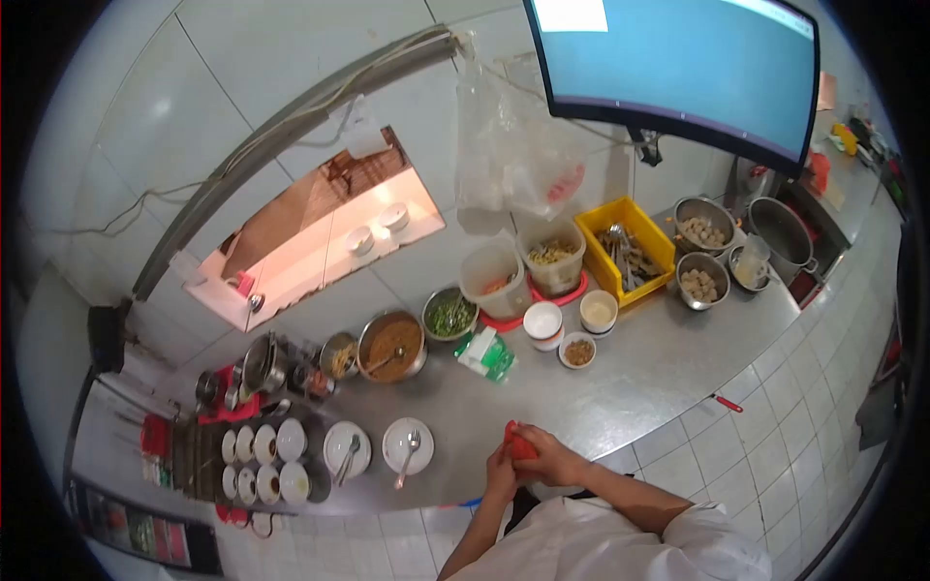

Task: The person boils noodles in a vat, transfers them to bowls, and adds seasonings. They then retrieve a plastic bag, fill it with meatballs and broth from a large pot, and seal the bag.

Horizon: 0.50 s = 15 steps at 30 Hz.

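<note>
Head view: nearest you, at the near edge of the steel counter [630,392], both hands meet around what looks like a red cloth [521,444]. It should be light, soft and limp, hard to damage, and perhaps slippery if wet; a bunched fold held between thumb and fingers would suit it best. It lies between your palms, its top showing past the fingertips. Your right hand [554,460] has its fingers curled over the cloth's right side; your left hand [500,473] closes on the left side. Little gap shows, though you cannot tell how hard either squeezes.

Just beyond, to the left, a spoon [414,443] rests on a plate [391,464]. Farther, a green pack [497,360] lies near the sauce bowl [395,341], with a small bowl [578,351] to its right. Farther still, to the right, sits a yellow bin [647,289] of utensils.
</note>
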{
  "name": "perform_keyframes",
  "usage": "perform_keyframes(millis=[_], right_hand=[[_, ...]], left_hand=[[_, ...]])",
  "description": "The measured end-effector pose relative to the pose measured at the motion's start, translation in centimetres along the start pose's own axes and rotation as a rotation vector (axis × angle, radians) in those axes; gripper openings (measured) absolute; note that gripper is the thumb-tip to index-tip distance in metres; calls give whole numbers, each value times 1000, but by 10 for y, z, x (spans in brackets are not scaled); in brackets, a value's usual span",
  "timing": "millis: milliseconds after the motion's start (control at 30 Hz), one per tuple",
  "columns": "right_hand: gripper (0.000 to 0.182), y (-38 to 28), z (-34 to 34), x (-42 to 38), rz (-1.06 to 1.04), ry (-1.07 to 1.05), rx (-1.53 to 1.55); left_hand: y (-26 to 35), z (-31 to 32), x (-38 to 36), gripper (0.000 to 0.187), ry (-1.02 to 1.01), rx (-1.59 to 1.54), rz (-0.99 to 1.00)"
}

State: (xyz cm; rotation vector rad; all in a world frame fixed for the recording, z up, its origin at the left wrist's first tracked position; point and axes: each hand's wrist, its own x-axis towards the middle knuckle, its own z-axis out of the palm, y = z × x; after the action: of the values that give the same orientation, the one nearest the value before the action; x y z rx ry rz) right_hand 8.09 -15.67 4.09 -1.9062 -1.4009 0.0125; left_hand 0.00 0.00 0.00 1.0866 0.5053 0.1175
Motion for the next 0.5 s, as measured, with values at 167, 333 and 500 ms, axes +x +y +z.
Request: perform_keyframes(millis=[167, 333, 500], right_hand=[[38, 26, -44, -65, -55, -52, 200], [50, 45, -23, -34, 1, -109, 454], [59, 35, 42, 62, 128, 5, 314]], left_hand=[[-28, 88, -41, 41, 150, 24, -29], [-47, 94, -61, 52, 292, 343, 244], [-75, 66, -125, 60, 512, 487, 264]])
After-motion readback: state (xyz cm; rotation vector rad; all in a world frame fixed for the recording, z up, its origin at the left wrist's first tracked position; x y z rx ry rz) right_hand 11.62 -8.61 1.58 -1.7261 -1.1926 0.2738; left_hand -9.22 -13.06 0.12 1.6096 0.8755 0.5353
